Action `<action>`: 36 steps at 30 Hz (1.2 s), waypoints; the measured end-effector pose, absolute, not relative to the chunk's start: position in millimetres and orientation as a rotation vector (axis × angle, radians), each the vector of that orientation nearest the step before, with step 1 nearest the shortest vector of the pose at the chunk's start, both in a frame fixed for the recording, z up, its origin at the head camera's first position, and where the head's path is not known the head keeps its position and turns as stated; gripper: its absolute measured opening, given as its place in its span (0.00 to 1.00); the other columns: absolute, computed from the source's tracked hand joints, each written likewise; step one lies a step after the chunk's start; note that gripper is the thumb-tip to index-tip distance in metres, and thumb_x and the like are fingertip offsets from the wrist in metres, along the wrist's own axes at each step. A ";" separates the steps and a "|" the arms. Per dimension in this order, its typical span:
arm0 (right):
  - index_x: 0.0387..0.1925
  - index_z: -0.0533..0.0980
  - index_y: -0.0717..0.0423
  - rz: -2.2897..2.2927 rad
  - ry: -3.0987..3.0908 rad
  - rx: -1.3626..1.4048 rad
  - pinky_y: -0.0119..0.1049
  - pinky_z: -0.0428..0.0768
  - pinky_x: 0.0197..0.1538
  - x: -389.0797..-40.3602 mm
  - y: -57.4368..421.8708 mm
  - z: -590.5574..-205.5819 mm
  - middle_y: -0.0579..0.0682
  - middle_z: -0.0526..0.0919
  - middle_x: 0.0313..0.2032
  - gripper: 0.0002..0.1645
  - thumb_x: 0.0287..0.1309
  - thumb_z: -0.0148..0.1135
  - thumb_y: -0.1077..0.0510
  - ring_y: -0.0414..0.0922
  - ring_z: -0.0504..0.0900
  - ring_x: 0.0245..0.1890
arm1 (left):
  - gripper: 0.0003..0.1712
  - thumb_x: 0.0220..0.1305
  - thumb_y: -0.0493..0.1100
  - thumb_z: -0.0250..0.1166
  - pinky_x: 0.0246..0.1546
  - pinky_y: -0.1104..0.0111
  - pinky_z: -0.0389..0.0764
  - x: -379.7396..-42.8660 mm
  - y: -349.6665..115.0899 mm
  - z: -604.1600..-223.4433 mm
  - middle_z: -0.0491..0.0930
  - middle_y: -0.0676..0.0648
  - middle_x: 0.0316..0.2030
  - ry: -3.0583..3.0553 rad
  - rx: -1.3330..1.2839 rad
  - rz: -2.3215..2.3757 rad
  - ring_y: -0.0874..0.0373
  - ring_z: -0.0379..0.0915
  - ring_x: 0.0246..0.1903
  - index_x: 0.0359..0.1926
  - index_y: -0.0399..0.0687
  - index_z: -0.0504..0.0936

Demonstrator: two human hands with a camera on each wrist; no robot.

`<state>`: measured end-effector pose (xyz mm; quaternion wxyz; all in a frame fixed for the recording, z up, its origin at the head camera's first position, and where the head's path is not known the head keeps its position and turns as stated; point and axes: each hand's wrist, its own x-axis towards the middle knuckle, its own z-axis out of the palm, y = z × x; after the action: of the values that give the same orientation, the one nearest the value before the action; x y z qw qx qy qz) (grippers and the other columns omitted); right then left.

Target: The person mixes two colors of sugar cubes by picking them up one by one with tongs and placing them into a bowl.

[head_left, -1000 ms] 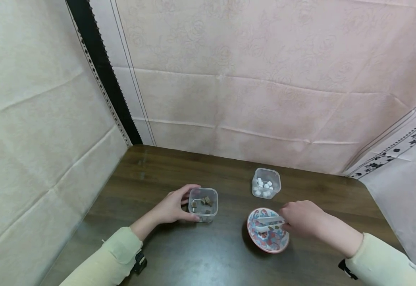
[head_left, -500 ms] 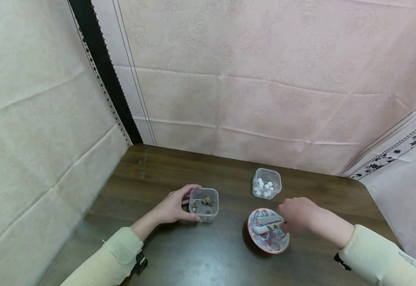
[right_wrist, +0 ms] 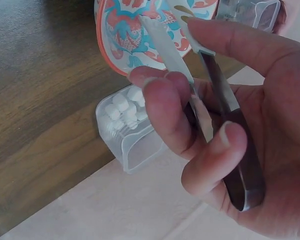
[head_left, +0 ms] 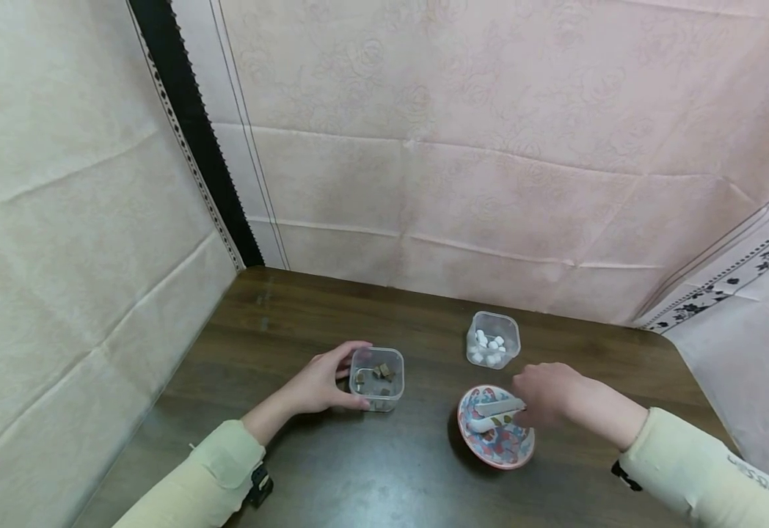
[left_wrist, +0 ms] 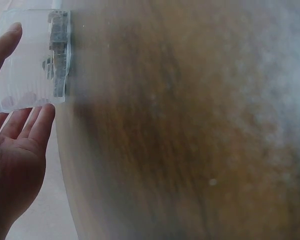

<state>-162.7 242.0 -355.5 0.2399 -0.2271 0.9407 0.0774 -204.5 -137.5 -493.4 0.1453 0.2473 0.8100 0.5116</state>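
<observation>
My left hand (head_left: 325, 380) grips a clear plastic box (head_left: 376, 400) with several small brown cubes (head_left: 382, 371) inside; its thumb is on the near side and fingers on the far side. In the left wrist view the box (left_wrist: 30, 65) stands between thumb and fingertips. My right hand (head_left: 546, 396) holds metal tongs with white tips (head_left: 497, 407), its fingers curled round both arms in the right wrist view. The tongs' tips are spread apart over a red-rimmed patterned bowl (head_left: 503, 453). Whether anything small lies between the tips or under them, I cannot tell.
A second clear box (head_left: 492, 339) with several white pieces (head_left: 490, 343) stands behind the bowl. All stand on a dark wooden table (head_left: 305, 315). Pale cloth (head_left: 424, 198) hangs along the table's back and sides.
My right hand and forearm have shifted slightly to the left, while the tongs stay over the bowl. My left hand and its box have barely moved.
</observation>
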 end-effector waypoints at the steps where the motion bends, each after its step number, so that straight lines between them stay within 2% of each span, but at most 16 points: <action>1: 0.30 0.80 0.51 0.213 2.573 -0.624 0.38 0.72 0.27 -162.8 242.0 -354.9 0.42 0.76 0.24 0.14 0.60 0.78 0.49 0.41 0.71 0.24 | 0.53 0.56 0.42 0.85 0.68 0.49 0.77 -204.4 -137.3 -493.3 0.71 0.39 0.72 2.333 0.717 1.474 0.39 0.71 0.71 0.78 0.51 0.66; 4: 0.34 0.83 0.52 0.230 2.568 -0.628 0.41 0.78 0.30 -163.7 242.2 -350.0 0.44 0.78 0.27 0.14 0.61 0.77 0.48 0.42 0.74 0.27 | 0.53 0.57 0.41 0.85 0.68 0.47 0.76 -204.3 -137.1 -493.0 0.71 0.37 0.72 2.326 0.738 1.483 0.36 0.71 0.71 0.78 0.48 0.66; 7: 0.36 0.83 0.53 0.241 2.562 -0.621 0.42 0.79 0.31 -164.7 242.1 -341.7 0.44 0.79 0.28 0.16 0.62 0.77 0.45 0.42 0.75 0.27 | 0.52 0.57 0.41 0.84 0.68 0.46 0.76 -204.4 -137.3 -492.6 0.71 0.37 0.72 2.326 0.741 1.485 0.36 0.71 0.71 0.78 0.48 0.66; 14: 0.23 0.75 0.45 0.166 2.630 -0.718 0.35 0.63 0.23 -165.4 233.9 -319.3 0.40 0.71 0.19 0.20 0.63 0.75 0.43 0.38 0.66 0.20 | 0.53 0.56 0.41 0.85 0.68 0.49 0.77 -203.8 -138.8 -491.4 0.71 0.39 0.72 2.344 0.721 1.467 0.38 0.71 0.71 0.78 0.51 0.66; 24: 0.22 0.75 0.42 0.156 2.731 -0.951 0.33 0.62 0.22 -169.5 200.1 -299.4 0.36 0.68 0.18 0.20 0.62 0.76 0.43 0.35 0.62 0.19 | 0.54 0.56 0.43 0.85 0.68 0.48 0.77 -205.5 -138.6 -495.0 0.72 0.40 0.71 2.334 0.742 1.465 0.39 0.72 0.70 0.78 0.48 0.65; 29: 0.21 0.74 0.42 0.180 2.730 -0.997 0.33 0.62 0.22 -176.1 179.5 -294.2 0.37 0.68 0.19 0.20 0.62 0.75 0.44 0.36 0.63 0.21 | 0.53 0.56 0.43 0.85 0.68 0.50 0.77 -205.8 -138.1 -494.7 0.72 0.41 0.71 2.328 0.744 1.476 0.40 0.72 0.70 0.78 0.51 0.66; 36: 0.19 0.74 0.44 0.204 2.671 -1.024 0.33 0.54 0.21 -186.3 150.9 -292.1 0.37 0.61 0.16 0.23 0.67 0.72 0.45 0.36 0.58 0.18 | 0.53 0.57 0.43 0.85 0.68 0.52 0.77 -206.2 -137.2 -495.3 0.71 0.39 0.73 2.328 0.761 1.474 0.40 0.71 0.71 0.78 0.50 0.66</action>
<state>-186.3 150.9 -292.1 0.1366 -0.3539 0.9226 0.0704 -206.2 -137.2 -495.3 0.1410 0.2634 0.8064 0.5104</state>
